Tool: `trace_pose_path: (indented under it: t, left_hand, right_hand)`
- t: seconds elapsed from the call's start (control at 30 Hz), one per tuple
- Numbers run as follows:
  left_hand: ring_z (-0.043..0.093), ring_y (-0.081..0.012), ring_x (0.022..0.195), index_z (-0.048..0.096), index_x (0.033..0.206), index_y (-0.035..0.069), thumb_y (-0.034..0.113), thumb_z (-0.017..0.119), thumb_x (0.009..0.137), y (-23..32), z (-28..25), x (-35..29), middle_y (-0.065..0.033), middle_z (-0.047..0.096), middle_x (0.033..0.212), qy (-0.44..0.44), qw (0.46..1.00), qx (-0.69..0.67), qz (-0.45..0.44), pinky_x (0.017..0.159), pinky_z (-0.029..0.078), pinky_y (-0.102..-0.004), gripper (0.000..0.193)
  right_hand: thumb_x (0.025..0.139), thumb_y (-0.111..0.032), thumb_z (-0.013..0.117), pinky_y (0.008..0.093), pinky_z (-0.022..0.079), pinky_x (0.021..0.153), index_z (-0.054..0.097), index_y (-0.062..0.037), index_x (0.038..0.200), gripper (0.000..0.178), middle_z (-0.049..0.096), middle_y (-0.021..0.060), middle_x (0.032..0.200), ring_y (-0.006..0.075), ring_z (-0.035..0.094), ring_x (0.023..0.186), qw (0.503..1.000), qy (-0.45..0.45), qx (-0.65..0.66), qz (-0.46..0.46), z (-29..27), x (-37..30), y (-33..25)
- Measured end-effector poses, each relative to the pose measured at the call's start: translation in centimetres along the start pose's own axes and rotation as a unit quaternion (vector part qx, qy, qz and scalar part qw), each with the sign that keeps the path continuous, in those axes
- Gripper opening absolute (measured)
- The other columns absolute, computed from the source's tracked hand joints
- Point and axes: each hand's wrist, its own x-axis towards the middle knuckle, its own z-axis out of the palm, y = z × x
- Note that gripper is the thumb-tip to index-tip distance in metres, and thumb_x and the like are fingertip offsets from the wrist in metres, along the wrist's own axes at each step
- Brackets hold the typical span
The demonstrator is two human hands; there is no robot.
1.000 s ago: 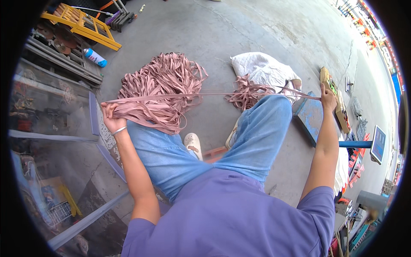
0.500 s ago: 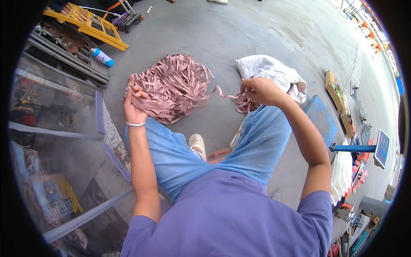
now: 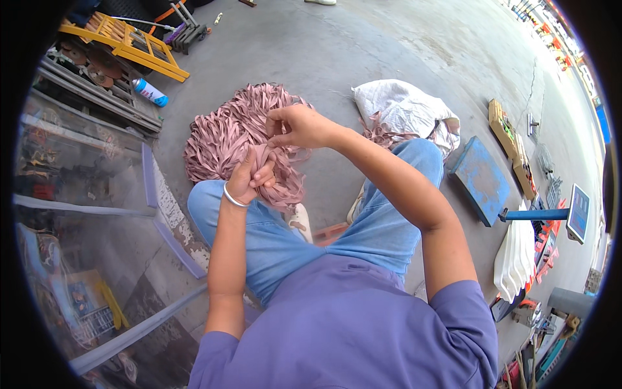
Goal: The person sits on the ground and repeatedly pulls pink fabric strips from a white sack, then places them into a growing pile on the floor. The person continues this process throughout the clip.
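Observation:
A large heap of dusty-pink flat ribbon (image 3: pixel 223 139) lies on the floor in front of my knees, with loops hanging close to my left leg. My left hand (image 3: pixel 251 180), a white band at its wrist, is closed round a bunch of these loops at the heap's near side. Just above it, my right hand (image 3: pixel 295 126) reaches across with thumb and fingers curled at the ribbon; its fingertips partly hide the strand there. A smaller tangle of the same ribbon (image 3: pixel 383 135) lies by the mouth of a white woven sack (image 3: pixel 405 104), beyond my right knee.
On the right stands a blue platform scale (image 3: pixel 479 178) with a display (image 3: pixel 578 214) on a post. Long wooden trays (image 3: pixel 512 146) lie past it. Clear panels (image 3: pixel 91 162) border my left side. A spray can (image 3: pixel 150 93) and a yellow ladder-like frame (image 3: pixel 126 42) are far left.
My right hand has swung left from the small tangle to the big heap, beside my left hand. My left hand has moved right and nearer, drawing gathered ribbon along.

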Motion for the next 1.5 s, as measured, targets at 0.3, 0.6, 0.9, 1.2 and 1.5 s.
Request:
trace_pose_path:
  t: [0.3,0.6,0.9,1.2,1.5]
  left_hand:
    - [0.025,-0.0059,0.037,0.052,0.082,0.005,0.02,0.037,0.094,5.8,-6.2,-3.8,0.0047,0.029,0.049,-0.025,0.897,-0.307,0.317,0.054,0.036,-0.0205,0.024]
    - [0.034,-0.0038,0.045,0.05,0.114,0.001,0.023,0.044,0.093,5.7,-8.2,-2.7,0.005,0.038,0.056,0.079,0.879,-0.245,0.401,0.064,0.043,-0.0211,0.031]
    - [0.055,-0.0089,0.068,0.055,0.093,0.007,0.02,0.044,0.092,3.3,-4.7,-0.2,-0.0011,0.058,0.082,0.08,0.939,-0.171,0.287,0.078,0.045,-0.0288,0.017]
    - [0.048,-0.0104,0.057,0.055,0.096,0.004,0.04,0.046,0.089,-0.2,0.5,0.4,0.0002,0.049,0.062,0.05,0.993,-0.008,0.105,0.07,0.044,-0.0297,0.037]
    - [0.028,-0.0047,0.041,0.054,0.086,0.005,0.023,0.033,0.096,4.0,-4.8,-2.7,0.0052,0.029,0.049,-0.056,0.936,-0.252,0.239,0.059,0.035,-0.0216,0.029]
  right_hand:
    - [0.07,-0.051,0.063,0.0368,0.042,0.056,0.06,-0.005,0.065,0.047,0.057,0.0136,0.062,0.0294,0.056,0.061,0.806,0.2,-0.382,0.405,-15.6,-23.7,11.3]
    - [0.072,-0.04,0.061,0.0398,0.045,0.076,0.062,-0.0099,0.1,0.041,0.063,0.0148,0.096,0.0273,0.06,0.092,0.639,0.321,-0.315,0.623,-24.9,-37.5,13.7]
    - [0.077,-0.023,0.06,0.0336,0.043,0.059,0.061,-0.005,0.082,0.018,0.061,0.0071,0.072,0.0217,0.058,0.067,0.931,-0.317,-0.147,0.102,-6.0,-9.6,-5.0]
    - [0.079,-0.017,0.061,0.0285,0.041,0.057,0.061,-0.001,0.082,0.017,0.059,0.0078,0.066,0.0142,0.051,0.06,0.999,-0.036,-0.002,0.04,-0.3,2.6,-2.6]
    - [0.068,-0.027,0.071,0.0332,0.046,0.063,0.065,-0.0054,0.082,0.026,0.062,0.0116,0.073,0.0222,0.06,0.07,0.887,0.129,-0.235,0.376,-14.0,-14.8,12.4]
